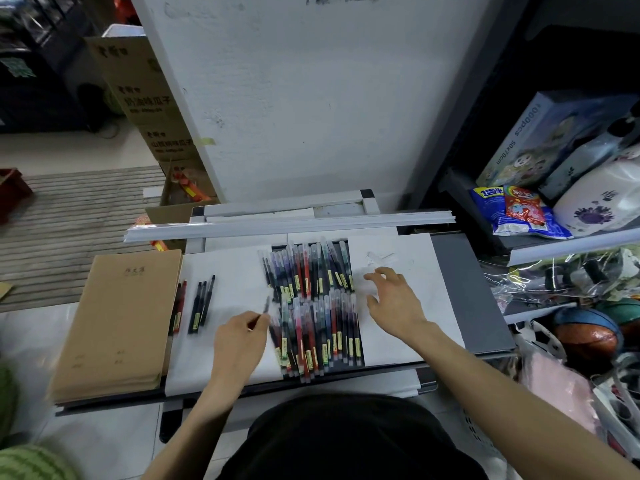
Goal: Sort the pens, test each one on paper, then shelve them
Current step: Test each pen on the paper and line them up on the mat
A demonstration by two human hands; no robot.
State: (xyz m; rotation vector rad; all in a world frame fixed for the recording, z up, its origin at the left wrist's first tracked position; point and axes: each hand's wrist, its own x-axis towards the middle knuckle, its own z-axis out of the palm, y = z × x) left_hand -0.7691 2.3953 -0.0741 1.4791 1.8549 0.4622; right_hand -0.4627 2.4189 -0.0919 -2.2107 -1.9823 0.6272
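Your left hand (239, 337) has its fingers pinching a dark pen (266, 304) at 9 o'clock of the pen pile (313, 306) on the counter (474, 306), right hand (394, 303) fingers spread loose at 3 o'clock.

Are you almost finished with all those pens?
Not nearly. Three black pens and some red pens lie sorted beside the brown notebooks. The left hand pinches one more pen; the right hand hovers open over the paper. The big pile is unsorted, so most sorting, testing and shelving looks left.
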